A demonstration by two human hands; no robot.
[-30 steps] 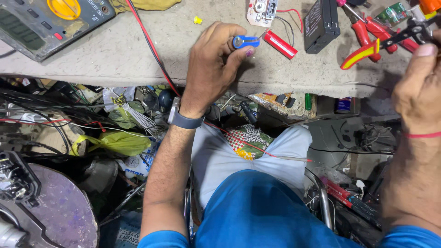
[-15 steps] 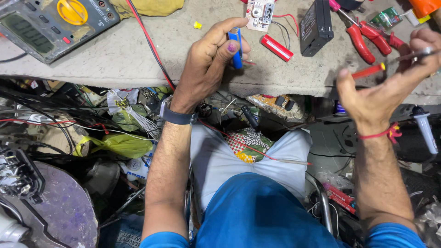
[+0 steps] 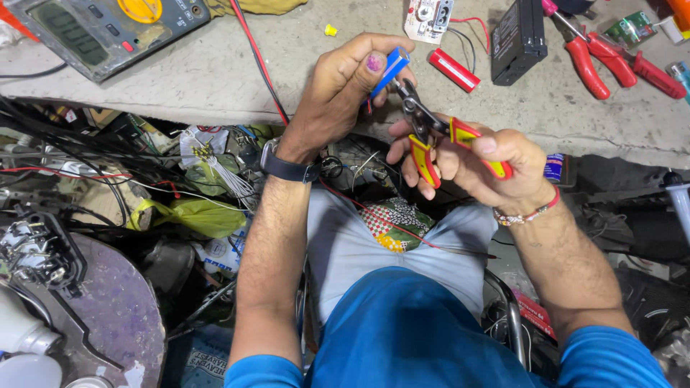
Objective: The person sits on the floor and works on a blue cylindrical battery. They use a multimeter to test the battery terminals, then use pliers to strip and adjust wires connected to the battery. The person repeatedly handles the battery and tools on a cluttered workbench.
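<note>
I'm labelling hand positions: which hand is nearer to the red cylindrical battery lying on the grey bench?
Right. The right hand, gripping the red-and-yellow pliers, sits just below the red cylindrical battery; the left hand, holding a blue cylindrical battery, is farther to its left.

The person wears a bright blue short-sleeved shirt (image 3: pixel 402 338) and light grey trousers (image 3: pixel 345 244). A dark band wristwatch (image 3: pixel 286 167) circles the wrist of the left hand (image 3: pixel 341 90), whose thumbnail carries a purple stain. Across from the wristwatch, a red thread and a beaded bracelet (image 3: pixel 528 210) ring the wrist of the right hand (image 3: pixel 489 162).
</note>
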